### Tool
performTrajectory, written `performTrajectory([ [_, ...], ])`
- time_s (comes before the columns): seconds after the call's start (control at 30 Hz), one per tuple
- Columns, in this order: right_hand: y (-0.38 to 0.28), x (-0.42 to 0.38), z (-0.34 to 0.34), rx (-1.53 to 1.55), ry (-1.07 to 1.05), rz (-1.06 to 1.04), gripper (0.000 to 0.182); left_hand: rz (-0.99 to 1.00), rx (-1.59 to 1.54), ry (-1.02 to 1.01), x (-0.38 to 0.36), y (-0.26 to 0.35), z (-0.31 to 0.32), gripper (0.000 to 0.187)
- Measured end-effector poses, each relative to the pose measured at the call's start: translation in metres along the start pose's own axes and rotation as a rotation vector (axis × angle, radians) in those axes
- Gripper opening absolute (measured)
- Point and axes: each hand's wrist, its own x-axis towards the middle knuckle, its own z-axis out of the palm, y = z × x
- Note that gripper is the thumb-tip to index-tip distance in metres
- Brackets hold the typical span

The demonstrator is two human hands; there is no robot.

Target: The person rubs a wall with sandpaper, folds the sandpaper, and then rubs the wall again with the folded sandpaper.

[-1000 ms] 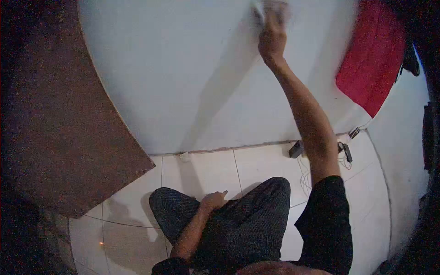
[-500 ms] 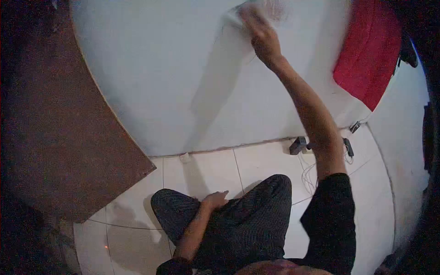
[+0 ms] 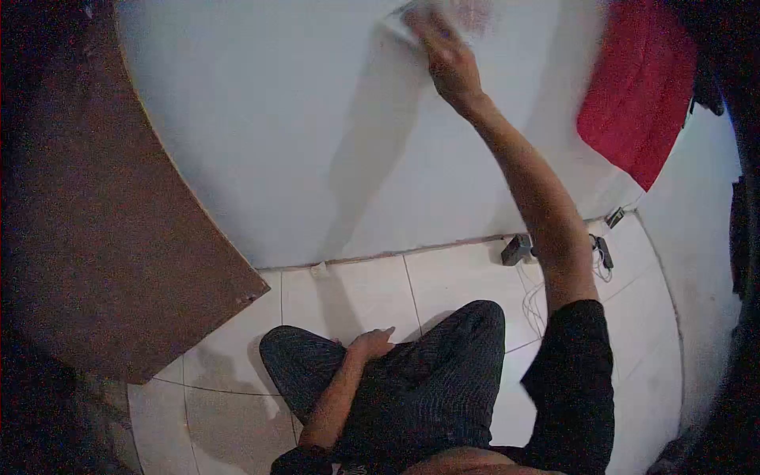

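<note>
Raised high, my right hand is up against the white wall, its fingers bent and slightly smeared by motion. Beneath and left of the fingers shows a pale, thin, sheet-like thing; I cannot tell whether it is cloth or paper. Right beside the fingertips, a faint reddish patch marks the wall. My left hand lies low on my lap, on the dark trousers, with a finger stretched out and nothing visible in it.
A brown board stands at the left. Red cloth hangs on the wall at the right. Along the wall's foot on the tiled floor sit a black adapter, white cables and a small dark device.
My right hand has shifted slightly up and left on the wall, with the pale sheet under its fingers. My left hand stays on my lap.
</note>
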Motion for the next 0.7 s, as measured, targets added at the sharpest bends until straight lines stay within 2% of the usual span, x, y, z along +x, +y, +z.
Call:
performTrajectory([
  [0.03, 0.006, 0.001, -0.003, 0.053, -0.114, -0.464, 0.054, -0.002, -0.002, 0.009, 0.003, -0.001, 0.002, 0.066],
  [0.07, 0.013, 0.004, -0.005, 0.012, -0.036, -0.362, 0.053, -0.027, 0.033, 0.015, 0.004, -0.003, 0.006, 0.065],
  [0.1, 0.008, 0.015, 0.010, -0.083, 0.226, -0.033, 0.051, -0.051, 0.069, 0.012, 0.001, -0.001, 0.006, 0.065],
  [0.17, 0.004, 0.007, 0.005, -0.350, 0.187, 0.263, 0.056, -0.039, 0.036, 0.001, 0.002, 0.006, 0.002, 0.063],
  [0.2, 0.007, 0.002, -0.002, -0.356, 0.188, 0.270, 0.056, -0.034, 0.019, -0.010, -0.002, 0.005, -0.002, 0.062],
  [0.27, 0.018, -0.004, -0.012, 0.021, -0.343, -0.373, 0.042, -0.038, 0.034, 0.010, -0.003, 0.002, 0.003, 0.064],
  [0.3, 0.027, -0.004, -0.008, 0.023, -0.339, -0.377, 0.042, -0.039, 0.046, 0.029, -0.002, 0.001, 0.003, 0.066],
  [0.37, 0.043, -0.012, 0.000, 0.171, -0.047, 0.620, 0.043, -0.045, 0.047, 0.019, -0.004, 0.004, 0.001, 0.067],
  [0.4, 0.041, -0.012, 0.000, 0.166, -0.052, 0.617, 0.043, -0.045, 0.053, 0.017, 0.000, 0.006, 0.000, 0.067],
  [0.5, 0.032, -0.016, 0.002, 0.307, -0.488, -0.056, 0.048, -0.118, 0.024, -0.067, 0.002, 0.012, -0.009, 0.067],
  [0.53, 0.037, -0.007, 0.000, 0.092, -0.494, -0.531, 0.045, -0.120, 0.027, -0.066, 0.002, 0.016, -0.012, 0.067],
  [0.57, 0.035, -0.006, 0.002, 0.093, -0.494, -0.516, 0.045, -0.103, 0.047, -0.035, -0.004, 0.017, -0.012, 0.066],
  [0.63, 0.015, 0.003, 0.013, -0.138, 0.221, 0.283, 0.053, -0.092, 0.062, -0.007, -0.007, 0.016, -0.009, 0.065],
  [0.67, -0.001, -0.003, 0.010, -0.137, 0.054, 0.342, 0.050, -0.069, 0.028, -0.034, -0.004, 0.013, -0.008, 0.066],
  [0.7, 0.001, -0.011, 0.016, -0.130, 0.060, 0.355, 0.050, -0.051, -0.001, -0.064, -0.006, 0.007, -0.007, 0.067],
])
